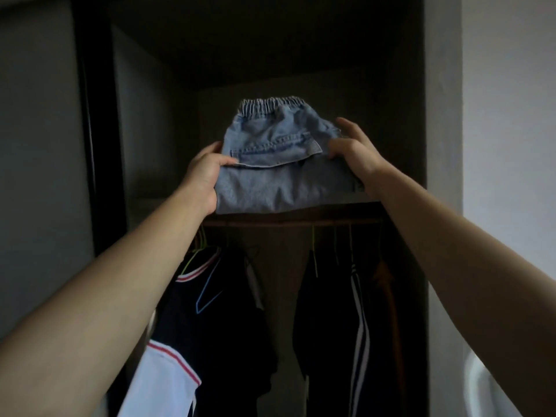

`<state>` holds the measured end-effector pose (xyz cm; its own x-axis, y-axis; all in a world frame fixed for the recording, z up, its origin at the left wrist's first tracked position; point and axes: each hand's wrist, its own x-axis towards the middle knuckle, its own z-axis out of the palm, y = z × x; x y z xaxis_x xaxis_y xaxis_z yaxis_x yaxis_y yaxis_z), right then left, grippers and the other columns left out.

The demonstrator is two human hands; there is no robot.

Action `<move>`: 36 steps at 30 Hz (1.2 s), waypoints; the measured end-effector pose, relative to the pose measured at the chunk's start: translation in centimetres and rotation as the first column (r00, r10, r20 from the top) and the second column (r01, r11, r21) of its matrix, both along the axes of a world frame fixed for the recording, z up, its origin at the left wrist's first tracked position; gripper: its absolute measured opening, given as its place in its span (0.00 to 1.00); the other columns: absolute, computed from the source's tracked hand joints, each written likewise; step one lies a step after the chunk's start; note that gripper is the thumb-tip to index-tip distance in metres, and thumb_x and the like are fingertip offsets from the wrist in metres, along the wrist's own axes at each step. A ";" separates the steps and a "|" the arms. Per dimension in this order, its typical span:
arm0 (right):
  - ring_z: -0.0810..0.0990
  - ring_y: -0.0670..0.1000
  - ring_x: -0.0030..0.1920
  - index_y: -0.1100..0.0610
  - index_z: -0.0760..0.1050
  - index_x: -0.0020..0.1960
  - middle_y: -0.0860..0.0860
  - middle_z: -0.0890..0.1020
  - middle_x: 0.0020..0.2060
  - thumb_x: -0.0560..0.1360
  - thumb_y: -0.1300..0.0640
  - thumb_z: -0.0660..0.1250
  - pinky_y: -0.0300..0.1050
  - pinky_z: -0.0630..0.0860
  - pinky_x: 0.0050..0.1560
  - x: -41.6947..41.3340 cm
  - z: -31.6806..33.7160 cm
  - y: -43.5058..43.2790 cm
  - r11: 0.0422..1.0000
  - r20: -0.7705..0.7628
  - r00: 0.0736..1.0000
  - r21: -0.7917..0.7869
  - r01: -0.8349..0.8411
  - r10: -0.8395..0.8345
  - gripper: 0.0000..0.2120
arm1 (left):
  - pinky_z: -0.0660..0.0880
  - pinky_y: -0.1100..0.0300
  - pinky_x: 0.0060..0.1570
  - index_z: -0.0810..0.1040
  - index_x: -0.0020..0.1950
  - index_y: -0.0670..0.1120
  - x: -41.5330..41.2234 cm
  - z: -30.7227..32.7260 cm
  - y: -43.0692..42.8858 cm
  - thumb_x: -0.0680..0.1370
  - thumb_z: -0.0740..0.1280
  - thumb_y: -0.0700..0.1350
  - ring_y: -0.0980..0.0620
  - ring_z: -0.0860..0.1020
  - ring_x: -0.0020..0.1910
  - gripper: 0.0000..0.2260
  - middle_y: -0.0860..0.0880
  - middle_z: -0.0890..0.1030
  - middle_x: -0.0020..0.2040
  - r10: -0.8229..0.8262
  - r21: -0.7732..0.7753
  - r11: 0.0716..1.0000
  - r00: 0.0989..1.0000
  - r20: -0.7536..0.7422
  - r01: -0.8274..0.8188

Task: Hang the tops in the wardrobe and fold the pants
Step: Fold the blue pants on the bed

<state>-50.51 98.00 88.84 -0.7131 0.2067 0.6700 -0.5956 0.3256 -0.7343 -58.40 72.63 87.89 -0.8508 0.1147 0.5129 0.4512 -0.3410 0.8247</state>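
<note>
Folded light-blue denim jeans (279, 164) with an elastic waistband, resting on the upper shelf (331, 207) of the wardrobe (400, 115), waistband toward the back, folded edge toward the viewer; that near edge appears to sit at or slightly over the shelf's front lip.

Hazards, as judged: released here, the bundle could tip forward off the lip and drop onto the hanging tops; the pocket layer on top lies loose and lifted at its right corner, so an uneven push could drag it back and open the fold; the dim interior hides how deep the shelf runs.

Pose: both forearms raised and extended forward and upward; left hand (204, 173) clamps the bundle's left edge, thumb on top, fingers hidden beneath; right hand (355, 152) grips the right edge, thumb pressed on the upper layer, fingers reaching along the far side.

Below the shelf, a rail (288, 221) carries a dark jersey with red-and-white trim (216, 311) and a dark top with white stripes (346, 311)
</note>
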 end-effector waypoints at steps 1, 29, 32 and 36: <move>0.79 0.45 0.50 0.46 0.62 0.75 0.42 0.75 0.51 0.65 0.56 0.68 0.33 0.77 0.33 -1.1 0.6 0.1 1.000 -0.005 1.000 0.011 0.012 -0.012 0.39 | 0.81 0.45 0.51 0.73 0.70 0.51 -1.2 0.5 0.3 0.72 0.66 0.34 0.44 0.84 0.52 0.27 0.45 0.83 0.57 0.006 0.009 1.000 1.000 -0.004 -0.006; 0.71 0.52 0.68 0.61 0.56 0.78 0.57 0.69 0.72 0.73 0.62 0.74 0.44 0.69 0.67 -23.9 10.9 17.8 0.746 -0.135 0.758 0.137 0.652 -0.638 0.40 | 0.77 0.43 0.58 0.77 0.66 0.43 -29.7 11.5 22.7 0.76 0.68 0.37 0.41 0.80 0.58 0.18 0.41 0.80 0.61 -0.388 -0.277 0.899 0.910 -0.148 0.339; 0.70 0.62 0.71 0.66 0.62 0.75 0.64 0.70 0.71 0.72 0.64 0.74 0.52 0.66 0.71 -24.7 8.5 19.7 0.543 -0.144 0.660 0.455 0.706 -0.738 0.35 | 0.76 0.54 0.58 0.71 0.71 0.43 -31.0 8.8 23.7 0.81 0.64 0.45 0.47 0.78 0.58 0.19 0.45 0.75 0.68 -0.348 -0.634 0.754 0.923 -0.161 0.173; 0.76 0.63 0.64 0.63 0.73 0.68 0.64 0.77 0.65 0.74 0.55 0.74 0.50 0.72 0.60 -24.7 6.7 20.0 0.364 -0.043 0.523 0.671 0.646 -0.851 0.25 | 0.69 0.59 0.66 0.57 0.79 0.46 -31.1 8.4 23.5 0.81 0.63 0.55 0.52 0.70 0.67 0.30 0.48 0.64 0.76 -0.344 -0.695 0.709 0.920 -0.189 0.122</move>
<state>-75.21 118.05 95.50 -0.6116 0.4284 0.6651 0.3068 0.9033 -0.2998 -89.55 96.14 96.32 -0.5771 0.6900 0.4369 0.6809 0.1111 0.7239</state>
